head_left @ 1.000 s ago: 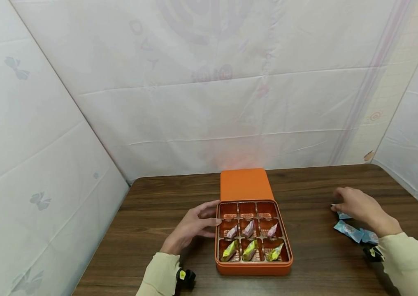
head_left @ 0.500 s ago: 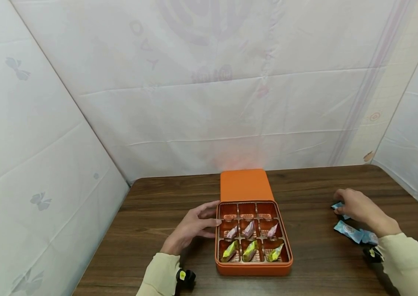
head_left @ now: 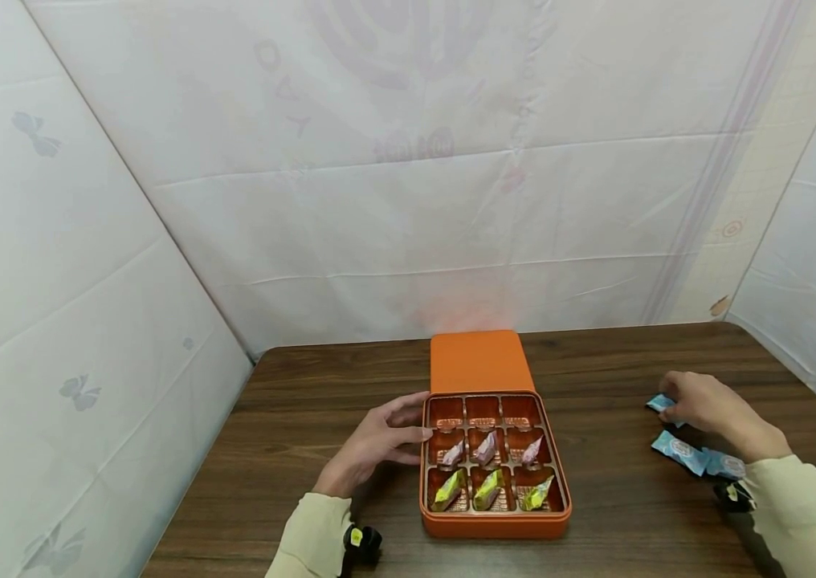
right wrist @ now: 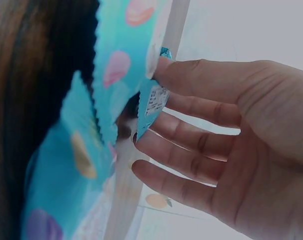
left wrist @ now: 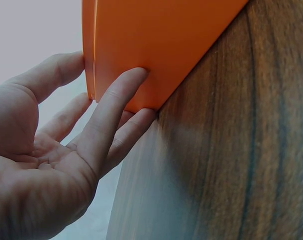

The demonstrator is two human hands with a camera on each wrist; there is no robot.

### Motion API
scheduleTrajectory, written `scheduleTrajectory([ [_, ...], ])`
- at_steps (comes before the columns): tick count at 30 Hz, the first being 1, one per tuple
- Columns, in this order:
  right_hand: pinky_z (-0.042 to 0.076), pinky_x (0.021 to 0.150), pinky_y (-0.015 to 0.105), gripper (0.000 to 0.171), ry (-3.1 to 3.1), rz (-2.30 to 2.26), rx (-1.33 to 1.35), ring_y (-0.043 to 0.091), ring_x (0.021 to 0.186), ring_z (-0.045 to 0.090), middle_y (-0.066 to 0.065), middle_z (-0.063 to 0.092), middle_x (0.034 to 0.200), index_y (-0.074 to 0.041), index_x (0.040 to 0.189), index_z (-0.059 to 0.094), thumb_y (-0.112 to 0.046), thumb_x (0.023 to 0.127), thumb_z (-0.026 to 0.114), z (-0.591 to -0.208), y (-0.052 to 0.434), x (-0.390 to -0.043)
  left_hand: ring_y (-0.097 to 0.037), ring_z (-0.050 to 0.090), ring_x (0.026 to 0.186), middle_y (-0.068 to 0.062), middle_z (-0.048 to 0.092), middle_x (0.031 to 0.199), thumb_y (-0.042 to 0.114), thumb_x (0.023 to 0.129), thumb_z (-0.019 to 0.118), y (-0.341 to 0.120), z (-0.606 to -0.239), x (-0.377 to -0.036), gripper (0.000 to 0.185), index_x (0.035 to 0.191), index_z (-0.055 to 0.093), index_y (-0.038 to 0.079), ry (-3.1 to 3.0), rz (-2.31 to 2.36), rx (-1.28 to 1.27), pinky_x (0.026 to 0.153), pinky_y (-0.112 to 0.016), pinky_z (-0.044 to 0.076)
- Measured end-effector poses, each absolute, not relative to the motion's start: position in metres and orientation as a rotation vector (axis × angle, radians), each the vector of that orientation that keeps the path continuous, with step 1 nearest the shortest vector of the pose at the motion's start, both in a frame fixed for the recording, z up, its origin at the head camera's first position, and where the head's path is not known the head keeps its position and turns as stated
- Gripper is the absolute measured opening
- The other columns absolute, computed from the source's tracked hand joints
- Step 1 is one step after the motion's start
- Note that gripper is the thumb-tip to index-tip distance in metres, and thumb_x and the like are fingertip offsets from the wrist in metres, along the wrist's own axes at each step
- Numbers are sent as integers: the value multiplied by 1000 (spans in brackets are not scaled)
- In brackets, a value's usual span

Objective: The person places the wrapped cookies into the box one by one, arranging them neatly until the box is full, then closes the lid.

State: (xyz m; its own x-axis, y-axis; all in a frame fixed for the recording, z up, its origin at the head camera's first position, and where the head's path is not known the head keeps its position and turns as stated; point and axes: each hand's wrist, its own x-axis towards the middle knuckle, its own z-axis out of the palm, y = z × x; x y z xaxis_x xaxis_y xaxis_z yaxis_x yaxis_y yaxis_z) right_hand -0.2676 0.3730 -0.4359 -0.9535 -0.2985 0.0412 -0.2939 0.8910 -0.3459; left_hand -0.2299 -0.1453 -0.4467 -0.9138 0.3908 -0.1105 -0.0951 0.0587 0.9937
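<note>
My left hand (head_left: 375, 445) rests against the left side of an orange box (head_left: 496, 526), its thumb at the rim. In the left wrist view, extended fingers (left wrist: 124, 87) touch the box's smooth side. The box holds a divided tray: yellow-wrapped candies (head_left: 487, 488) lie in the front row and pink-wrapped candies (head_left: 486, 448) in the middle row, while the back row is bare. Over at the right, my right hand (head_left: 715, 411) pinches a small blue-wrapped candy (right wrist: 154, 102) between thumb and fingers, close to the table.
Two more blue-wrapped candies (head_left: 679, 451) lie just in front of the right hand, touching or nearly so. Behind the box sits its orange lid (head_left: 482, 361). The dark wooden table (head_left: 292, 409) is bounded by white patterned cloth walls (head_left: 350, 225).
My right hand has shifted slightly right and nearer to me, and more of the blue-wrapped candy at its fingertips shows. The left hand and the box have stayed put.
</note>
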Motion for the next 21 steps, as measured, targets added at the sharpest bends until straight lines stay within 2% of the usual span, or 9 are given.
scheduleTrajectory([
  [4,55,71,58,25,3055,-561,-497,40,85,66,20,67,91,12,101,65,0,83,78,-436,374,-268,-35,72,113,-24,57,149,10,99,77,-145,-447,-230,66,159,50,8,2004,1907,307,82,-51,64],
  [11,55,72,60,21,3068,-565,-489,45,87,67,23,68,91,14,101,65,3,84,71,-434,376,-271,-34,72,113,-23,57,149,11,99,77,-146,-447,-230,66,159,50,10,2008,1904,295,82,-50,64],
  [14,55,72,59,19,3075,-568,-502,43,84,67,21,68,89,13,100,65,4,84,71,-434,377,-271,-34,72,113,-23,58,148,11,99,78,-146,-447,-230,66,159,51,9,2010,1904,297,82,-50,64],
  [21,53,67,50,14,3106,-583,-497,28,75,62,10,68,84,9,98,67,6,84,69,-432,378,-272,-35,72,113,-23,58,148,10,99,78,-146,-447,-230,66,159,51,10,2000,1912,300,82,-50,64],
])
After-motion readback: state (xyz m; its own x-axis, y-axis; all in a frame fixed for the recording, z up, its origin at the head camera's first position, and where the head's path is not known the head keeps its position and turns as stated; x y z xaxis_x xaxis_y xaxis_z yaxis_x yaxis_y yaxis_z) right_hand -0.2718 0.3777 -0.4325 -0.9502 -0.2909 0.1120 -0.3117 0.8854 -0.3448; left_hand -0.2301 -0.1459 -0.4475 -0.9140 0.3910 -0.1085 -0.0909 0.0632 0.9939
